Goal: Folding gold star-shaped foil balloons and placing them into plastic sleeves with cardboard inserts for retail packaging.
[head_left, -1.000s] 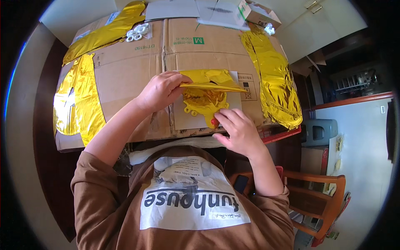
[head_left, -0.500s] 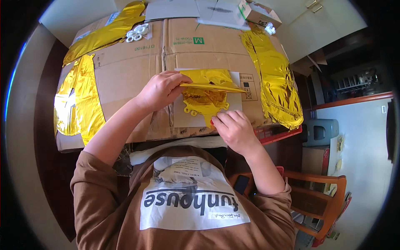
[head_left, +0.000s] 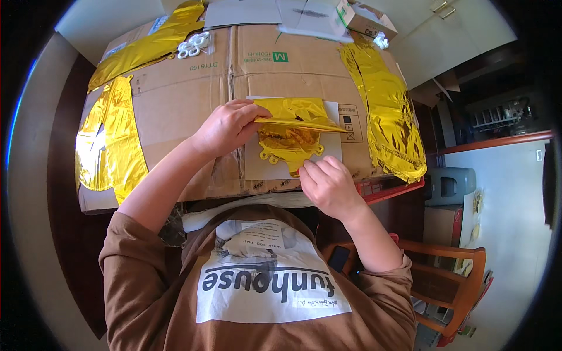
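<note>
In front of me a gold foil balloon [head_left: 295,108] lies partly folded on a white sheet [head_left: 257,169], with a raised fold running across its middle. My left hand [head_left: 229,126] pinches the left end of that fold between thumb and fingers. The balloon's near part, with small round tabs along its edge, narrows to a tail [head_left: 294,167] pointing toward me. At this tail my right hand [head_left: 331,187] is closed, thumb against fingers. A bit of red shows at its fingertips, too small to name.
Everything rests on a large cardboard box [head_left: 170,105]. More gold foil lies at the left [head_left: 126,140], far left [head_left: 140,55] and right [head_left: 392,123]. White rings [head_left: 190,47] and a small open box [head_left: 369,20] sit at the back. A wooden chair [head_left: 462,286] stands at right.
My right hand has shifted slightly toward me and to the right at the balloon's tail. My left hand keeps its pinch on the fold, almost unmoved.
</note>
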Demonstrator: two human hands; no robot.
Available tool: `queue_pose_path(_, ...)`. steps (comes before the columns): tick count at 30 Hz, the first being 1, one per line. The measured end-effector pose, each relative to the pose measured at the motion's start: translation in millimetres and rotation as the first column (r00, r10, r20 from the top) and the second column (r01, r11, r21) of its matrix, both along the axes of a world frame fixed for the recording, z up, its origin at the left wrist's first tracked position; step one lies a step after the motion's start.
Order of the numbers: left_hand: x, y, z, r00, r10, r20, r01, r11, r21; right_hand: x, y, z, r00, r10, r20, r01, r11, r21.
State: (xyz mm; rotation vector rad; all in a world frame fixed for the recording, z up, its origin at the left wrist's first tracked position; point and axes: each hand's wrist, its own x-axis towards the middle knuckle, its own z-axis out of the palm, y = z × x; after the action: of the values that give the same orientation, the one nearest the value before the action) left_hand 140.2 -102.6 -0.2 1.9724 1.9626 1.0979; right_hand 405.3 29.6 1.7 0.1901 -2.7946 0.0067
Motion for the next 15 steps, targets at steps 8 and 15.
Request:
queue_pose_path(8,-2.4,0.1,1.4,1.0,0.005,-0.01,-0.006,0.999,-0.031,-15.7,2.3,18.5,0.964,-0.172,-0.201,0.133,0.972,-0.193)
queue_pose_path(15,-3.5,1.3,1.1,1.0,-0.008,0.001,0.008,0.999,-0.048,-35.1,4.6,0.5,0.897,-0.425,-0.119,0.287,0.766,-0.575)
